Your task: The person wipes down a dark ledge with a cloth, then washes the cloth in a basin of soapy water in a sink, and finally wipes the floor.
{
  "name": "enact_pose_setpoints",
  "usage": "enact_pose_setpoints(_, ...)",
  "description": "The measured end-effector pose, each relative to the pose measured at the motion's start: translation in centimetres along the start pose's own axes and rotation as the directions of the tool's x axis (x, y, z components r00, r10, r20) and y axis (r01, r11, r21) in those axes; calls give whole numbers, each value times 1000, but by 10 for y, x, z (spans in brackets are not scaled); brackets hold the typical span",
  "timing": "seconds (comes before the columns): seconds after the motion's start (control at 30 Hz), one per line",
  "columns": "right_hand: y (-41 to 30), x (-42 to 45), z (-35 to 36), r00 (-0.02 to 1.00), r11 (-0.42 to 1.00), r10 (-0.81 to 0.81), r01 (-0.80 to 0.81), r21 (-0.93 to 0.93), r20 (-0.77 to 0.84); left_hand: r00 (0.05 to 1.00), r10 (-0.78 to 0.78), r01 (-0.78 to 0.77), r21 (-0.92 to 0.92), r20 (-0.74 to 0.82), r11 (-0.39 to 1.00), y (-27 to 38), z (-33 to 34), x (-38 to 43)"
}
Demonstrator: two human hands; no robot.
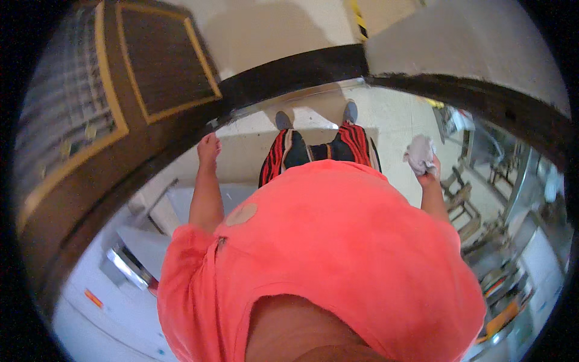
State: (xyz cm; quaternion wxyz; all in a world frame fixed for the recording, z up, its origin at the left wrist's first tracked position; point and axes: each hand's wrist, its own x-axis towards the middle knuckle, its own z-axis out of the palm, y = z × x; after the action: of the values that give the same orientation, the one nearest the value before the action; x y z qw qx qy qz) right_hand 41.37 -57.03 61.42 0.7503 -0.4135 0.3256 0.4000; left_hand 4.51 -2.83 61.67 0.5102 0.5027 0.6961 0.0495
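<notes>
My right hand [429, 174] is wrapped around a crumpled pale cloth [420, 154] and is held out to the right of my body. Out to the left, my left hand [209, 147] has its fingers curled in, and I see nothing in it. Just above it runs the edge of a brown door [167, 120] with tan trim and dark panels. A small metal fitting [212, 122] shows at that edge; whether my fingers touch it, I cannot tell. My shoes [283, 120] stand on the pale floor [307, 111], short of a dark band across the doorway.
A grey wall-like surface [461, 43] with a dark lower edge is at upper right. Yellow-black striped tape [359, 20] lies beyond the doorway. Wooden frames [463, 215] and cluttered shelving [502, 312] stand at right. A whitish cabinet-like surface [108, 326] is at lower left.
</notes>
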Motion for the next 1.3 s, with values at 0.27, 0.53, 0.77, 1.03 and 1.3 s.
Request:
enact_pose_setpoints(0.27, -55, 24, -37, 987, 954, 143, -117, -275, 78, 989, -108, 108, -1, -105, 994, -101, 14, -69)
enact_pose_setpoints(0.53, -81, 54, 15, 967, 884, 218, -138, -446, 133, 968, -181, 203, 118, -174, 972, -186, 41, -110)
enact_pose_setpoints(0.77, -67, 63, 69, 944, 835, 258, -109, -539, 208, 954, -132, 144, 26, -270, 989, -218, 38, -93)
enact_pose_setpoints(1.03, -47, 57, 119, 921, 788, 287, -71, -611, 263, 927, -99, 76, -75, -362, 994, -195, 17, -114)
enact_pose_setpoints(1.3, -25, 47, 179, 884, 731, 313, 9, -682, 347, 927, -217, 211, -53, -305, 976, -226, -8, -104)
